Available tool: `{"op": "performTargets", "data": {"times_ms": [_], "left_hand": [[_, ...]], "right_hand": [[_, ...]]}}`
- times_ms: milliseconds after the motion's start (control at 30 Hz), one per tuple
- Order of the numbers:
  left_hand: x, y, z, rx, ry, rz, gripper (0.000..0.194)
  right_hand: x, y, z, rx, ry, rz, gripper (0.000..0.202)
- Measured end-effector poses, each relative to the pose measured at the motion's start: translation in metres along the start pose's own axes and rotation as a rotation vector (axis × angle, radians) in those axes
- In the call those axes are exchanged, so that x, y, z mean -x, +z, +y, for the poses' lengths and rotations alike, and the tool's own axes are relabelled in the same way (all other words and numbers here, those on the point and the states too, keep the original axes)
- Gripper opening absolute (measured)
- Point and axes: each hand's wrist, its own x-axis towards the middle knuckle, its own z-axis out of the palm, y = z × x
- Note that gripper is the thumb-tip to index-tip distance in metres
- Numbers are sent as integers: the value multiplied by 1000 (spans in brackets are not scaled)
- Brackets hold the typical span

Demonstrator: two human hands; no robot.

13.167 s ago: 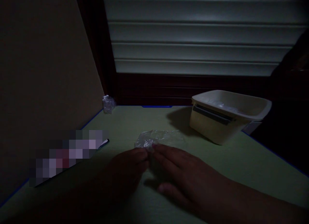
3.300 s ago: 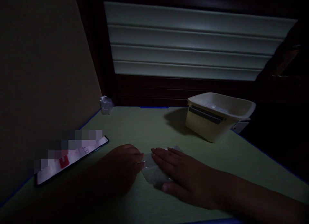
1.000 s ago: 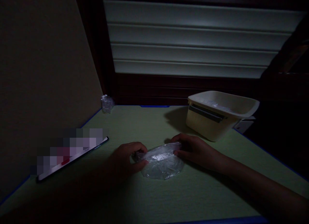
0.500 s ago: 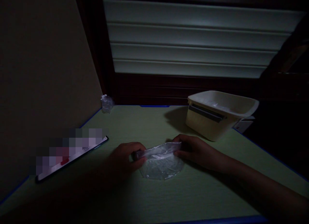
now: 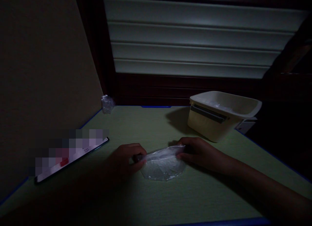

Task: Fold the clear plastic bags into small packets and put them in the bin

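A clear plastic bag [image 5: 163, 167] lies spread low over the pale green table, its upper edge stretched between both hands. My left hand [image 5: 129, 157] pinches the bag's left end between thumb and fingers; a small dark patch shows between them. At the right end, the thumb and fingers of my right hand [image 5: 192, 151] are closed on the same edge. The lower part of the bag fans out, wrinkled and shiny, toward me.
A cream bin [image 5: 207, 125] with clear plastic inside stands at the back right of the table [image 5: 136, 125]. Crumpled clear plastic [image 5: 107, 104] lies in the back left corner. A phone [image 5: 83, 154], partly pixelated, rests at the left near the wall.
The bag's upper edge is drawn a little straighter, and my right hand has shifted slightly to the right. Both hands keep their hold.
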Motion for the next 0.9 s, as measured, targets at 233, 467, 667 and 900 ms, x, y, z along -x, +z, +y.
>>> {"op": "performTargets", "data": {"times_ms": [233,467,667,900], "left_hand": [[3,0,-1,36,91,-11,10],[4,4,-3,16,145,-7,14],[7,-3,6,-78,230,-79,22],[5,-4,8,-255,329,-138,24]], "right_hand": [[1,-1,-2,80,-40,46,6],[3,-3,-7,153,-168,18,9],[5,-4,-4,339,-347,39,21],[12,-8,-17,469,-350,-73,28]]}}
